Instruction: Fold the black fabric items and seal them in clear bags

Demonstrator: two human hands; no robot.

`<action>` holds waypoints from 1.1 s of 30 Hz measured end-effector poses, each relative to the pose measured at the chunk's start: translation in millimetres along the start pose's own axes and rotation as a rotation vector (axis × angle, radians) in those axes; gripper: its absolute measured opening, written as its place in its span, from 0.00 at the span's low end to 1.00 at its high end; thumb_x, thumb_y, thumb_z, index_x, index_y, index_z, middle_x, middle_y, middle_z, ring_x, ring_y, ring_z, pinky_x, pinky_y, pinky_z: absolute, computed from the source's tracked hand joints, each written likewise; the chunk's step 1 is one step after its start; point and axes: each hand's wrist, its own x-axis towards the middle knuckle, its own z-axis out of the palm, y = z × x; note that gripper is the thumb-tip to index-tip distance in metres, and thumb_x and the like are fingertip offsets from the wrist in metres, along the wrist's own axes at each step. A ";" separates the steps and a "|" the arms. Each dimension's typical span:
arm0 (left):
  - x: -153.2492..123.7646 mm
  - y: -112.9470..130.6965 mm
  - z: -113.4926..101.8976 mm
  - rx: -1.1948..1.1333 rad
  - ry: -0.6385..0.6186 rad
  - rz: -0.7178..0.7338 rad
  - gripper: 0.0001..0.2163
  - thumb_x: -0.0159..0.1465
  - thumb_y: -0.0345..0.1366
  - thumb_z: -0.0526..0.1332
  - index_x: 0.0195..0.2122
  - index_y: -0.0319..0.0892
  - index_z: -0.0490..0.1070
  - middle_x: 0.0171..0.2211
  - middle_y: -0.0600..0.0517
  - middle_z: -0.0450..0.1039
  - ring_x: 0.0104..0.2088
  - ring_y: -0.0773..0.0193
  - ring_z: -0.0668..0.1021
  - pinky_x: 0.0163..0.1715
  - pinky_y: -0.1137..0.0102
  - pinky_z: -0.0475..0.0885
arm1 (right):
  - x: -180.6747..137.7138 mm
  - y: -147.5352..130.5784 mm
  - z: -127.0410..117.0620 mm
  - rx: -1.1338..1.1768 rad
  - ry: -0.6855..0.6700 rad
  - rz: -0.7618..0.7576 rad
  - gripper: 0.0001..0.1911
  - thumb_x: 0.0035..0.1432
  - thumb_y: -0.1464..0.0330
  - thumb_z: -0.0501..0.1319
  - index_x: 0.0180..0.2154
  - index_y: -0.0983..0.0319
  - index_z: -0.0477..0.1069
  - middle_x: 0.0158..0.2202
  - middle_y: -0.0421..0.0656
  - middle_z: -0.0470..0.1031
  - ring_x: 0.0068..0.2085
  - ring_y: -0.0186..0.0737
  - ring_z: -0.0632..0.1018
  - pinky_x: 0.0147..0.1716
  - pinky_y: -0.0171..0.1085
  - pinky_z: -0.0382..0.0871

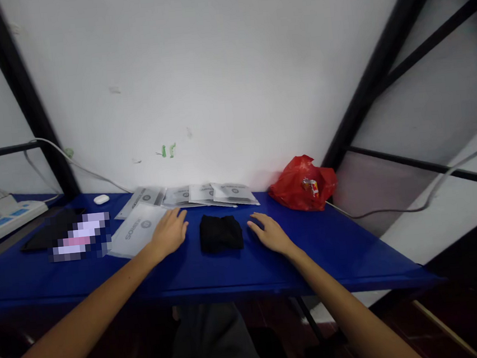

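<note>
A small folded bundle of black cloth (pixel 220 233) lies on the blue table (pixel 231 275) between my two hands. To its left my left hand (pixel 170 232) is held palm down with its fingers stretched out, over the right edge of a frosted plastic bag (pixel 136 234) printed with dark lettering. Whether the fingers touch that bag I cannot tell. My right hand (pixel 271 233) rests just right of the cloth, fingers extended, apart from it and holding nothing.
Several more printed plastic bags (pixel 235 193) lie along the wall. A crumpled red plastic bag (pixel 302 185) sits at the back right. On the left are a white earbud case (pixel 101 199), a pixelated patch, a dark flat item (pixel 51 231) and a power strip (pixel 10 223).
</note>
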 end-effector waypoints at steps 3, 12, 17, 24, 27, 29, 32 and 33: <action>-2.4 11.5 20.5 -0.122 -0.077 -0.009 0.22 0.67 0.39 0.46 0.58 0.35 0.60 0.59 0.39 0.61 0.60 0.51 0.63 0.57 0.60 0.59 | -4.0 13.6 0.0 -0.149 -0.080 0.045 0.24 0.61 0.60 0.53 0.54 0.67 0.67 0.58 0.55 0.65 0.61 0.50 0.64 0.60 0.48 0.56; -7.4 10.0 39.6 -0.127 0.020 -0.042 0.20 0.66 0.37 0.47 0.54 0.32 0.65 0.56 0.38 0.65 0.57 0.50 0.65 0.56 0.59 0.60 | -11.8 8.9 1.9 -0.237 -0.151 0.083 0.26 0.63 0.61 0.51 0.58 0.68 0.63 0.61 0.55 0.60 0.63 0.50 0.60 0.61 0.48 0.52; -14.3 35.2 19.8 -0.086 0.251 0.064 0.18 0.65 0.31 0.46 0.54 0.35 0.65 0.50 0.41 0.68 0.49 0.53 0.69 0.47 0.61 0.66 | -12.1 7.5 1.5 -0.227 -0.129 0.101 0.25 0.63 0.61 0.51 0.57 0.67 0.63 0.61 0.54 0.61 0.63 0.50 0.61 0.61 0.48 0.52; -23.9 98.9 5.9 -0.109 0.161 0.326 0.18 0.68 0.39 0.46 0.52 0.40 0.68 0.44 0.44 0.70 0.45 0.55 0.70 0.42 0.63 0.66 | -13.4 7.0 1.2 -0.223 -0.107 0.093 0.24 0.62 0.61 0.52 0.56 0.66 0.65 0.60 0.53 0.63 0.62 0.49 0.63 0.60 0.48 0.54; -21.9 99.5 4.7 -0.112 0.066 0.229 0.22 0.68 0.47 0.44 0.42 0.39 0.73 0.42 0.42 0.71 0.44 0.53 0.71 0.44 0.60 0.65 | -13.4 7.8 1.3 -0.208 -0.093 0.080 0.24 0.62 0.61 0.52 0.55 0.66 0.66 0.60 0.54 0.63 0.61 0.49 0.63 0.60 0.48 0.55; -20.8 92.7 2.7 -0.118 0.035 0.153 0.23 0.66 0.51 0.46 0.39 0.38 0.73 0.41 0.41 0.72 0.44 0.51 0.72 0.46 0.59 0.65 | -13.1 8.7 1.9 -0.200 -0.088 0.077 0.23 0.62 0.61 0.53 0.55 0.66 0.66 0.59 0.54 0.63 0.61 0.49 0.63 0.60 0.48 0.55; -20.8 81.0 -0.4 -0.089 -0.004 0.069 0.22 0.62 0.52 0.54 0.42 0.36 0.71 0.42 0.40 0.72 0.45 0.49 0.72 0.48 0.58 0.64 | -12.5 10.1 2.8 -0.195 -0.089 0.081 0.23 0.62 0.61 0.53 0.55 0.66 0.66 0.59 0.54 0.63 0.61 0.49 0.63 0.59 0.48 0.55; -21.1 77.9 -1.1 -0.070 -0.017 0.060 0.22 0.60 0.51 0.56 0.43 0.35 0.70 0.43 0.39 0.72 0.46 0.48 0.72 0.49 0.58 0.64 | -12.4 10.4 2.9 -0.197 -0.090 0.082 0.23 0.62 0.61 0.52 0.55 0.66 0.66 0.60 0.54 0.63 0.61 0.49 0.63 0.59 0.48 0.55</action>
